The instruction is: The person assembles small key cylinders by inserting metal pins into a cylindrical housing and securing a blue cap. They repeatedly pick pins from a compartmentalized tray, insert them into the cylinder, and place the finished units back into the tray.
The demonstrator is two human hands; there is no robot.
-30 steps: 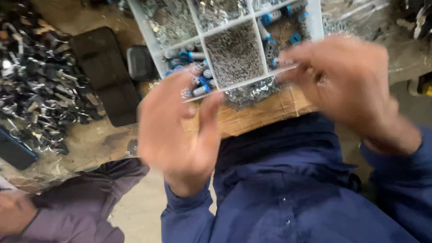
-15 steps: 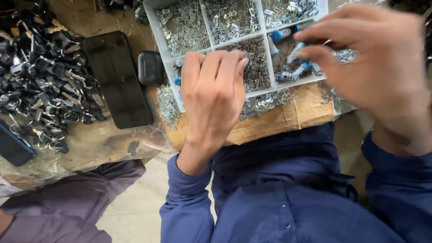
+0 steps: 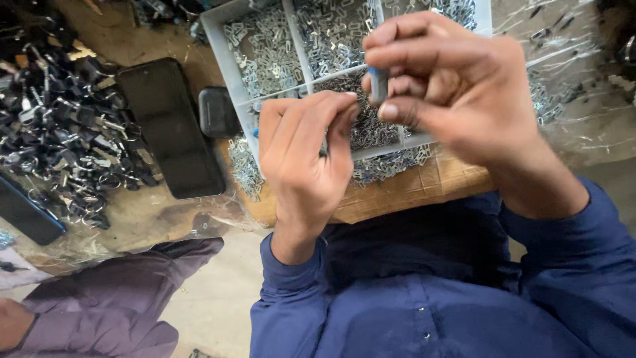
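Both hands raised mid-frame over the work: right hand [image 3: 457, 86], upper right of centre, pinching a small blue-tipped part [image 3: 378, 82] between thumb and forefinger; left hand [image 3: 308, 156], at centre, fingers curled shut on something tiny and dark (too small to tell what), just left of and below the blue-tipped part, fingertips nearly touching the right thumb.

Largest behind them: brown table [image 3: 139, 212], covered by crinkled clear plastic sheet [image 3: 583, 99] at upper right. Grey compartment tray [image 3: 215, 40] across upper centre, divided into cells full of small silvery metal clips [image 3: 265, 53]; some spilled beside the tray's lower left corner. Cardboard slab [image 3: 437, 185] under the tray's near edge, centre of frame. Heap of dark metal pieces [image 3: 59, 139] at left edge. Long black flat case [image 3: 169, 126] left of centre, a smaller black box [image 3: 218, 111] just beside it, touching the tray's left wall. Another dark flat object [image 3: 26, 215] at far left, partly cut off.

Lower half of frame: dark blue shirt sleeves and chest. Lower left corner: another person's grey-purple sleeve [image 3: 112, 298].
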